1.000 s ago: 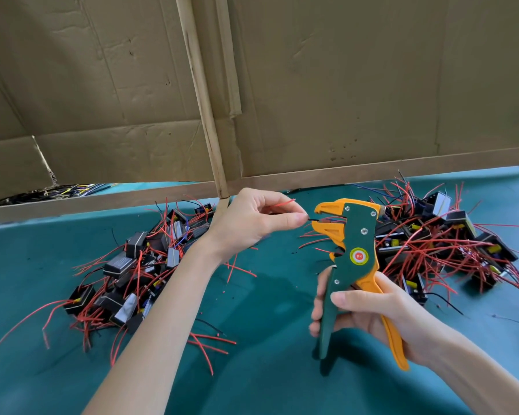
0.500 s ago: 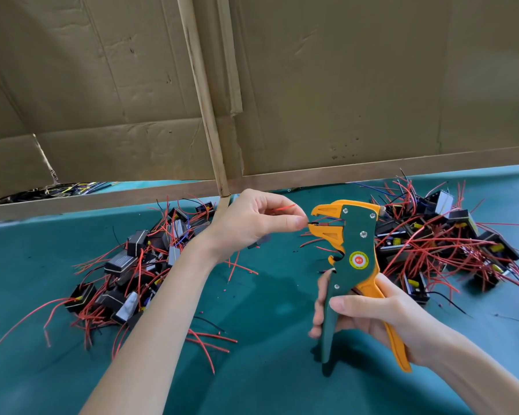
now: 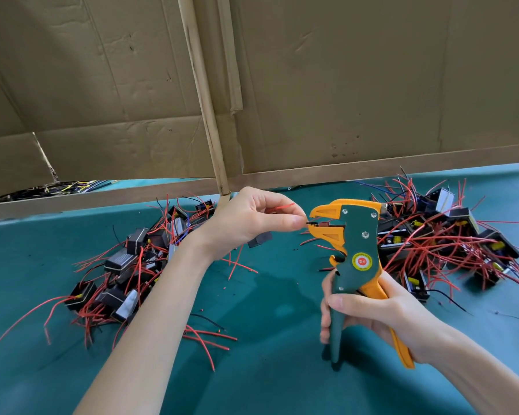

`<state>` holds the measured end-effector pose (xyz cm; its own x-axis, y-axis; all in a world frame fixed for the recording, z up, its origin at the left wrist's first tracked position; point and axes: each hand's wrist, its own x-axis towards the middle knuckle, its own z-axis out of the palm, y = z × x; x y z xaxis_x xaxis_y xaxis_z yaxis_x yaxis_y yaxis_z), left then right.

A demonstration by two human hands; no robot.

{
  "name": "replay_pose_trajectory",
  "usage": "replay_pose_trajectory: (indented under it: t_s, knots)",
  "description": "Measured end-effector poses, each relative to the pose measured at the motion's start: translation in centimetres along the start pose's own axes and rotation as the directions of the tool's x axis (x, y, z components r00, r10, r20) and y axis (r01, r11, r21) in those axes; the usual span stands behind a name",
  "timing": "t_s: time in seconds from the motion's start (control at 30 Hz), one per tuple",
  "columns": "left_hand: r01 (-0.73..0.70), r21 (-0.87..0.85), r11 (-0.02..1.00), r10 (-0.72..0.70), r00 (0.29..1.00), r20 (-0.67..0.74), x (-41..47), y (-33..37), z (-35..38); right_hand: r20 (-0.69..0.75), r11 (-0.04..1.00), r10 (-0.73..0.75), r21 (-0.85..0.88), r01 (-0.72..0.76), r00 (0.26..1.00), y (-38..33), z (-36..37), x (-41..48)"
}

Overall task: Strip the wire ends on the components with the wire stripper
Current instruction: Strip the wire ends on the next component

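My right hand (image 3: 375, 313) grips the handles of a green and orange wire stripper (image 3: 354, 253), held upright with its jaws pointing left. My left hand (image 3: 252, 220) pinches a thin wire between thumb and forefinger, and the wire's tip sits in the stripper's jaws (image 3: 319, 224). A small black component (image 3: 259, 239) hangs below that hand, and a red wire end (image 3: 283, 206) sticks out above the fingers. One pile of black components with red wires (image 3: 126, 265) lies on the left, another pile (image 3: 450, 238) on the right.
The work surface is a teal mat (image 3: 270, 339). Cardboard walls (image 3: 327, 85) stand right behind it, with a wooden rail along their base. Loose red wire pieces (image 3: 210, 336) lie on the mat beside my left forearm. More dark wires (image 3: 51, 190) show behind the rail at far left.
My left hand has brought the wire end rightward into the stripper's jaws. The stripper has shifted slightly left and its handles are squeezed closer together.
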<state>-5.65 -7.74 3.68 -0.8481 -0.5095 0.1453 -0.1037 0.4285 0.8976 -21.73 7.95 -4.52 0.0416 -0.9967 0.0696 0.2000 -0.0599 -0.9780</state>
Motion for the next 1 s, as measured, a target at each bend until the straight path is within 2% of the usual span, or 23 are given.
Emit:
replay_pose_trajectory:
  t_s: [0.63,0.9,1.0]
  knots:
    - [-0.005,0.02,1.0,0.005,1.0,-0.007,0.1,0.1,0.2,-0.001,0.999,0.031,-0.013,-0.031,1.0,0.1,-0.3,0.0]
    - [-0.016,0.046,0.999,0.015,1.0,0.005,0.0,0.1,0.0,-0.056,0.996,0.068,-0.047,-0.071,0.996,-0.3,0.3,-0.2]
    - [-0.045,0.026,0.999,0.045,0.999,0.013,0.0,-0.1,0.0,-0.147,0.996,0.084,-0.017,-0.088,0.985,0.1,1.1,-0.2]
